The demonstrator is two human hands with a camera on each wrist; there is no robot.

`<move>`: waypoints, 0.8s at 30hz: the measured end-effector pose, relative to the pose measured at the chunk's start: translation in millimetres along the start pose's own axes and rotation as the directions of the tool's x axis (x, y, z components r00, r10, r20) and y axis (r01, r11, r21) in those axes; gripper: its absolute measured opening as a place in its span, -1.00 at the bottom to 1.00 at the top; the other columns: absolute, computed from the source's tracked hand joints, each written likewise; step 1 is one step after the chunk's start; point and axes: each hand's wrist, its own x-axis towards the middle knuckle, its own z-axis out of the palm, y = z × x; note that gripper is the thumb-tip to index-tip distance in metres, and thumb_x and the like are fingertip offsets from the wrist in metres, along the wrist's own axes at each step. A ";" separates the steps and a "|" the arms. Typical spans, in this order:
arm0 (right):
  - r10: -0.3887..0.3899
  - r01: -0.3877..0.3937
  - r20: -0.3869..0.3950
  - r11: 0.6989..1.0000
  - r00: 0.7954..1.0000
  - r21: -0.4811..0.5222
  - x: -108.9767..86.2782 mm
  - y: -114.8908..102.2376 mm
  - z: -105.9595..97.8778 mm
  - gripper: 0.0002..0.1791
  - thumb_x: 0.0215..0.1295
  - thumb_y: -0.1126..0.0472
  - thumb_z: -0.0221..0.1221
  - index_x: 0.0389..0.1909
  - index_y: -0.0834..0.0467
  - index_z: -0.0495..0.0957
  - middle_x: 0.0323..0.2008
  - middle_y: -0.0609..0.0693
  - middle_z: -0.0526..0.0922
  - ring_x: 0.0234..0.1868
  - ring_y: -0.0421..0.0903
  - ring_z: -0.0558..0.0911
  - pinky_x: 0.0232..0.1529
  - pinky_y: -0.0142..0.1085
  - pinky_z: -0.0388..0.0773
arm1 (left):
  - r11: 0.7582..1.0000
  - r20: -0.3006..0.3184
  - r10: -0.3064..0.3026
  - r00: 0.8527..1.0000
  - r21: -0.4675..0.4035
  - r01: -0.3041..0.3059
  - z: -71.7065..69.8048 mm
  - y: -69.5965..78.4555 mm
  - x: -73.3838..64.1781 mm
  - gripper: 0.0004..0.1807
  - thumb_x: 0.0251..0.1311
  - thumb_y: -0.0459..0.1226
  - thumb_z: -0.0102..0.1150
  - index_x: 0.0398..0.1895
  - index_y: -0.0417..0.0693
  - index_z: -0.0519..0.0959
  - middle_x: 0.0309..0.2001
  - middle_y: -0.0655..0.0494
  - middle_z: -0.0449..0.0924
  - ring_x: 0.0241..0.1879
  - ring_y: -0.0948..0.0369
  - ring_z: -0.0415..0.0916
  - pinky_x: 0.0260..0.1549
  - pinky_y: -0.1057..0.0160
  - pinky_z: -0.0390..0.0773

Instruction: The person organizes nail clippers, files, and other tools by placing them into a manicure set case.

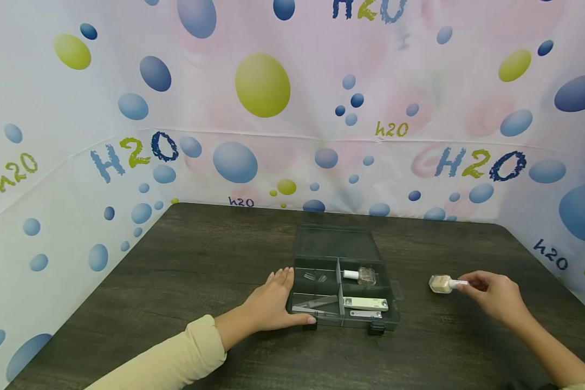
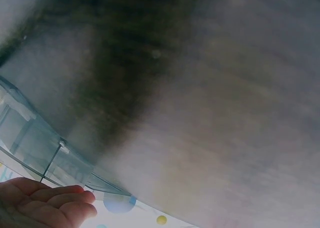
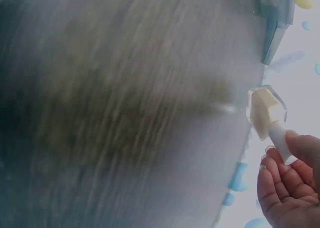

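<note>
A dark see-through organizer box (image 1: 342, 320) lies on the table with its lid (image 1: 336, 242) folded back. My left hand (image 1: 273, 303) rests with extended fingers against its left side, thumb at the front edge. Out to the right, my right hand (image 1: 497, 295) pinches the white cap of a nail polish bottle (image 1: 440, 284) filled with cream polish; the right wrist view also shows this bottle (image 3: 262, 110). In the box's back right compartment lies a clear nail polish bottle (image 1: 365, 276). The front right compartment holds a large nail clipper (image 1: 365, 303) and a smaller nail clipper (image 1: 365, 314).
Two small clear pieces (image 1: 310, 276) lie in the back left compartment. Flat strips, perhaps nail files (image 1: 317, 302), are in the front left one. Latches (image 1: 376, 327) stick out at the box's front. A printed curtain (image 1: 322, 108) borders the dark wooden table (image 1: 224, 244).
</note>
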 end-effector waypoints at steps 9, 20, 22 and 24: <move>0.001 0.000 -0.021 0.997 1.000 0.083 -1.7 -14.8 5.7 -0.78 0.19 0.19 0.24 -0.29 0.30 0.63 -0.46 0.09 0.67 -0.59 -0.49 0.36 -0.63 -0.41 0.31 | 1.000 0.001 0.002 1.000 -0.001 -0.002 -0.2 -0.4 0.3 0.17 -0.03 0.36 0.07 0.40 -0.35 0.01 0.39 -0.27 0.07 0.38 -0.14 0.07 0.32 -0.02 0.18; 0.045 -0.044 -0.003 0.980 0.999 0.194 -1.6 -40.6 11.9 -0.70 0.22 0.13 0.22 -0.19 0.31 0.61 -0.40 0.10 0.67 -0.56 -0.39 0.43 -0.61 -0.41 0.34 | 1.000 -0.002 0.003 1.000 0.006 -0.003 0.8 -1.0 -0.1 0.17 -0.03 0.37 0.06 0.40 -0.34 0.02 0.39 -0.26 0.08 0.37 -0.15 0.08 0.27 -0.04 0.25; 0.053 -0.055 0.014 0.974 0.998 0.220 -1.1 -46.5 12.3 -0.69 0.23 0.12 0.21 -0.18 0.30 0.61 -0.39 0.10 0.67 -0.54 -0.36 0.46 -0.60 -0.41 0.35 | 1.000 -0.003 0.004 1.000 0.004 -0.004 1.0 -1.1 0.2 0.17 -0.03 0.37 0.06 0.40 -0.34 0.02 0.39 -0.26 0.08 0.37 -0.15 0.08 0.27 -0.04 0.25; 0.054 -0.059 0.027 0.969 0.998 0.241 -0.2 -53.0 13.1 -0.69 0.24 0.10 0.20 -0.17 0.29 0.61 -0.40 0.08 0.67 -0.53 -0.33 0.46 -0.59 -0.41 0.36 | 1.000 -0.005 0.006 1.000 0.005 -0.006 1.1 -0.8 0.1 0.17 -0.03 0.37 0.06 0.40 -0.34 0.02 0.39 -0.26 0.08 0.37 -0.15 0.08 0.27 -0.04 0.26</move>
